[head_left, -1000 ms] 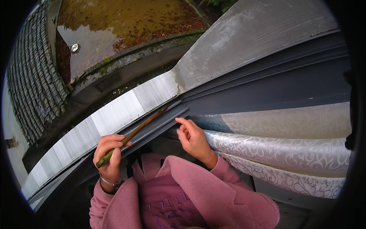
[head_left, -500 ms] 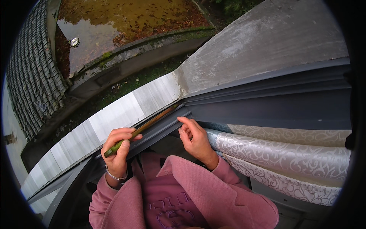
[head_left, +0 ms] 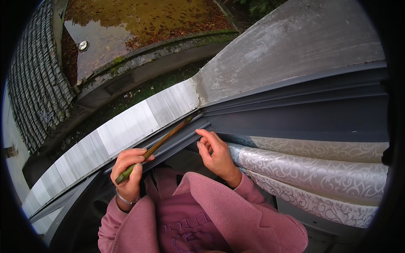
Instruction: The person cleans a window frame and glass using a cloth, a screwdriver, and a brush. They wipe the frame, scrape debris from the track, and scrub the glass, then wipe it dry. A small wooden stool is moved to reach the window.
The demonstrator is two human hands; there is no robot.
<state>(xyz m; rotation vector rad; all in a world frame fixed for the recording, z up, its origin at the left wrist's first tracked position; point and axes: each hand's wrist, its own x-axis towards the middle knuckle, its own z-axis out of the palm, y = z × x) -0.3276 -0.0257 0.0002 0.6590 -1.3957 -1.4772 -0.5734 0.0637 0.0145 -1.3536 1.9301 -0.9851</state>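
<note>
My left hand (head_left: pixel 128 166) is closed around a slim stick (head_left: pixel 166 137), green at the held end and brown along the shaft, darkening toward its far tip. That tip reaches the corner of the dark grey window frame (head_left: pixel 181 143), among the grooves of its track. Whether the tip has bristles is too small to tell. Over the inner edge of the frame, my right hand (head_left: pixel 217 156) is loosely curled, index finger bent toward the track, with nothing visible in it. Both arms wear pink sleeves, and a bracelet circles my left wrist.
Beyond the frame runs a pale tiled ledge (head_left: pixel 122 126), with a drop to a leaf-strewn pool (head_left: pixel 105 46) and a tiled roof (head_left: pixel 38 84). A grey wall (head_left: pixel 287 55) rises at the right. Patterned curtain fabric (head_left: pixel 312 168) bunches beside my right arm.
The stick's held end has dropped slightly toward me with my left hand, and its shaft has shifted off the frame's outer edge toward the inner track. My right hand has stayed put.
</note>
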